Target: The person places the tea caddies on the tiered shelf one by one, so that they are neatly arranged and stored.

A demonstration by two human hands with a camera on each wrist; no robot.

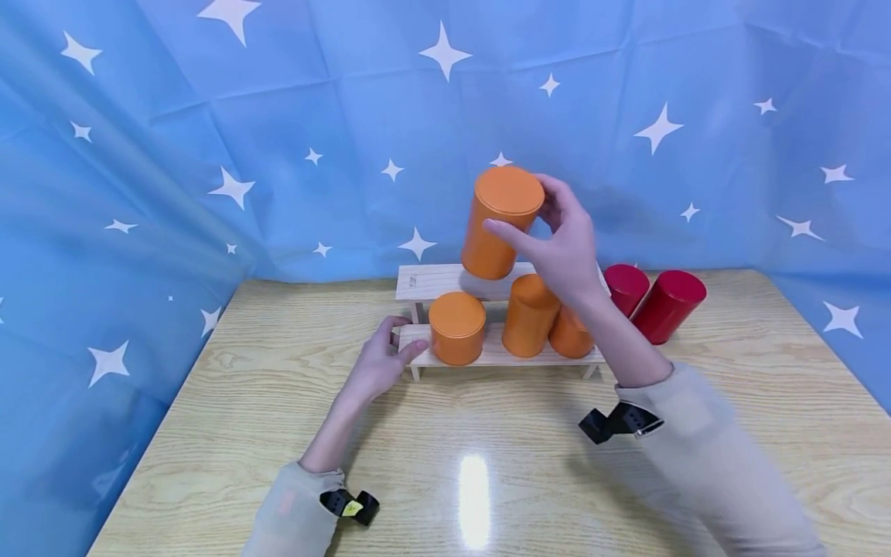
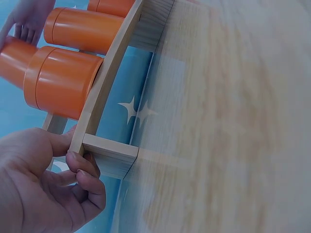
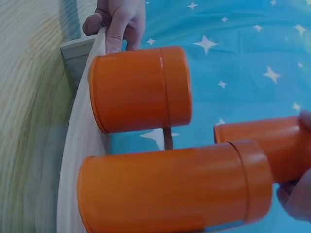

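My right hand (image 1: pixel 572 251) grips an orange lidded canister (image 1: pixel 490 228), holding it slightly tilted above the upper tier of a two-tier wooden rack (image 1: pixel 435 282). The thumb lies on the near side of this canister, other fingers behind it. At the rack's left end, my left hand (image 1: pixel 376 365) pinches the end of the lower board (image 2: pixel 92 109) between thumb and fingers. Along the lower tier stand a short orange canister (image 1: pixel 457 334), a taller orange one (image 1: pixel 527 321) and another orange canister (image 1: pixel 569 339), partly hidden by my right hand and wrist.
Two red canisters, one nearer the rack (image 1: pixel 626 286) and one farther right (image 1: pixel 671 305), stand on the wood-grain table (image 1: pixel 278 387) just right of the rack. Behind the table hangs a blue cloth (image 1: pixel 348 209) with white stars.
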